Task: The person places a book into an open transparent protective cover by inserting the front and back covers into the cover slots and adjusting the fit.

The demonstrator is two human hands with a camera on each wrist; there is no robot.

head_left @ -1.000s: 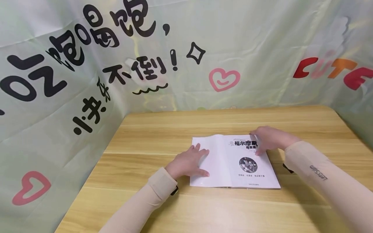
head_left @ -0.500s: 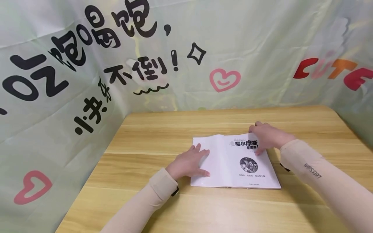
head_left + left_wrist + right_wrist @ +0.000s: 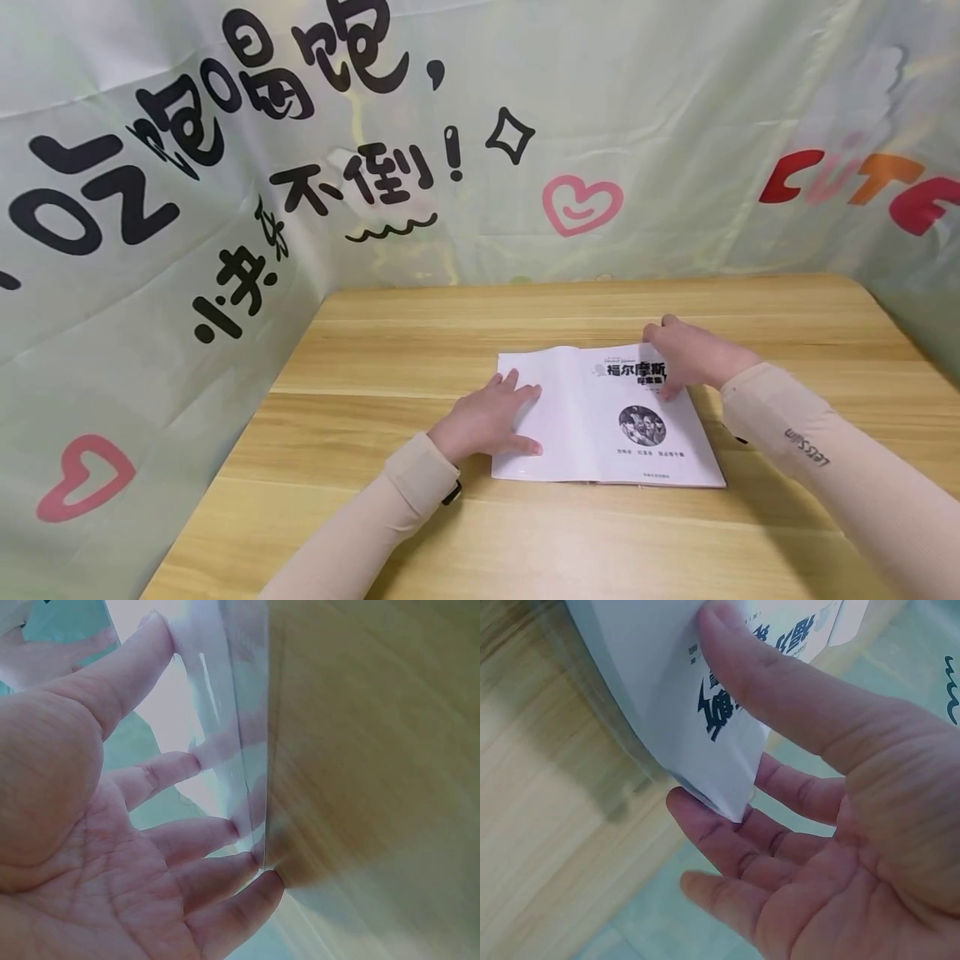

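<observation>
In the head view, an open book [image 3: 607,425] lies on the wood-grain desk [image 3: 585,550], right of centre. The left hand [image 3: 483,417] rests on its blank left page, fingers spread apart and thumb toward the near edge. The right hand [image 3: 693,354] is at the far right corner of the printed page, holding it between thumb and fingers. Both arms wear beige sleeves [image 3: 817,467]. Behind the desk and to the left hangs pale green cloth [image 3: 660,100] with pink hearts, large black Chinese lettering including 不倒!, and "CUTE" in colours. The page title reads 福尔摩斯, with 探案集 beneath, above a round dark picture [image 3: 642,426]; the smaller lines are too fine to read. The right sleeve has a small dark word, apparently "letsslim".

In the left wrist view, the left palm shows, the fingers apart with their tips at the book's glossy, see-through edge; bare desk fills the right side.

In the right wrist view, the thumb lies on the page face and other fingers sit behind and beside the raised corner, pinching it. The black title characters show sideways, partly covered by the thumb; desk and green cloth lie beyond.
</observation>
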